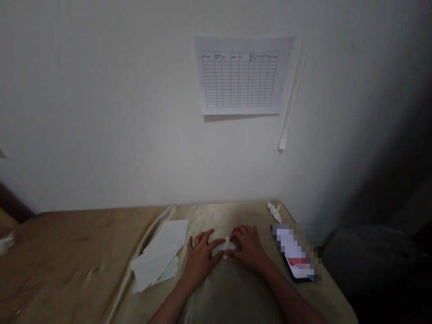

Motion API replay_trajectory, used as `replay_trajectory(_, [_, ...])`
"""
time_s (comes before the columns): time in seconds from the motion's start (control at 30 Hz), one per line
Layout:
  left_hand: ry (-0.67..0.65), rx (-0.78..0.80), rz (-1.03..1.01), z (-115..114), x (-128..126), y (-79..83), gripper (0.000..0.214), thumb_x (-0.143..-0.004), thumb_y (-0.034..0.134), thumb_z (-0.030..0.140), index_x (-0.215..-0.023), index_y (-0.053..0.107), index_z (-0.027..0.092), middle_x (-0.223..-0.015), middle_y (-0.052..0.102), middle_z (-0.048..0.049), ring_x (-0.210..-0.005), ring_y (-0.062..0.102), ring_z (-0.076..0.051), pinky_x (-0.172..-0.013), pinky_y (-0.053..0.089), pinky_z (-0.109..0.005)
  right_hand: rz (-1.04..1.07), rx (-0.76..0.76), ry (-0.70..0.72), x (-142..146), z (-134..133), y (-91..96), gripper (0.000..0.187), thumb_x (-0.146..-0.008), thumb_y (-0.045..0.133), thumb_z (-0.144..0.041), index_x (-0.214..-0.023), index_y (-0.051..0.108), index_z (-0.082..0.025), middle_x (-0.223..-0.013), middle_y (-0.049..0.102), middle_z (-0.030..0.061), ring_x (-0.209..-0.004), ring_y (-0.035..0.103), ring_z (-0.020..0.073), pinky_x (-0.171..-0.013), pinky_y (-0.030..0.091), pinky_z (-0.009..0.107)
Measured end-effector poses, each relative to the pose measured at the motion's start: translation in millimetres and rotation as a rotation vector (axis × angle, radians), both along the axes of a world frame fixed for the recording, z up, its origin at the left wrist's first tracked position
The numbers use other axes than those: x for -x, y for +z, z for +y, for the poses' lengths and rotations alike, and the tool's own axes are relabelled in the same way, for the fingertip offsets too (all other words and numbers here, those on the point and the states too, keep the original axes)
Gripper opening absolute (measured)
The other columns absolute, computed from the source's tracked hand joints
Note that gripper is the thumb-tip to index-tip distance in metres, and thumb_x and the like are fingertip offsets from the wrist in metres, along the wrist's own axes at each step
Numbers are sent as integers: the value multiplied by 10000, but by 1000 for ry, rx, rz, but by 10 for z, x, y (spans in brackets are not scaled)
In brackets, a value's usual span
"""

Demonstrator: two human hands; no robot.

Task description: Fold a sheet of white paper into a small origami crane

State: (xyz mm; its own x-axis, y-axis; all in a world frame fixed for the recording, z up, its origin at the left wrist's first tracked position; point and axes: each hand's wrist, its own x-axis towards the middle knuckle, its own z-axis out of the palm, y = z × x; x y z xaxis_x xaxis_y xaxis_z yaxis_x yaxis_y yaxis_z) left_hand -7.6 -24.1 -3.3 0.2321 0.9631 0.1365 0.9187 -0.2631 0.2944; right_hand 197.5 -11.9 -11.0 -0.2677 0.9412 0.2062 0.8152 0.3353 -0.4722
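A small folded piece of white paper (228, 245) lies on the cloth-covered table between my two hands. My left hand (201, 252) has its thumb and forefinger on the paper's left side, with the other fingers spread on the cloth. From the right, my right hand (248, 247) pinches the same paper between thumb and fingers. Parts of its folds are hidden behind my fingertips. Left of my left hand rests a loose stack of white paper sheets (160, 254), fanned unevenly.
A phone (293, 252) with its screen lit, partly blurred, lies to the right. Beyond it is a folded paper figure (275, 211) near the table's (67, 252) back right corner. A printed grid sheet (239, 81) hangs on the wall, beside a paper strip (290, 108).
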Motion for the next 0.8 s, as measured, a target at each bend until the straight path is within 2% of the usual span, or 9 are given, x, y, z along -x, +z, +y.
replay_trajectory(0.07, [-2,-5,-4,1,2,-11,394,-862,676,391,-1230,641,527,-1505,499,30,-1384,404,-309,-1159,163,-653,19,-20,-17,16,8,-9,223,-875,652,-482,-1015,663,-309,-1226,626,18,-1265,483,268,-1181,106,579])
replay_trajectory(0.13, [-6,-9,-4,8,7,-28,402,-861,678,384,-1234,637,531,-1506,498,31,-1385,404,-312,-1158,164,-656,12,-41,-44,41,17,-25,159,-889,645,-408,-1000,663,-296,-1212,636,19,-1246,497,265,-1178,116,573])
replay_trajectory(0.37, [-21,-10,-15,36,23,-64,403,-858,685,392,-1229,636,540,-1500,502,32,-1381,409,-328,-1149,165,-676,-53,-90,-103,103,61,-90,87,-911,606,-317,-972,647,-269,-1179,659,27,-1201,528,273,-1142,196,587])
replay_trajectory(0.67, [-32,-18,-59,61,40,-119,345,-839,710,390,-1172,684,476,-1502,506,27,-1375,409,-342,-1141,151,-707,-116,-106,-144,152,99,-102,127,-942,541,-247,-1024,638,-249,-1193,665,57,-1184,537,289,-1126,207,621])
replay_trajectory(0.8, [-118,26,-62,84,115,-126,404,-813,735,447,-1210,659,468,-1544,466,33,-1382,385,-372,-1116,114,-764,-101,-114,-126,139,96,-131,126,-946,539,-248,-1029,634,-249,-1197,659,59,-1186,530,291,-1133,183,629])
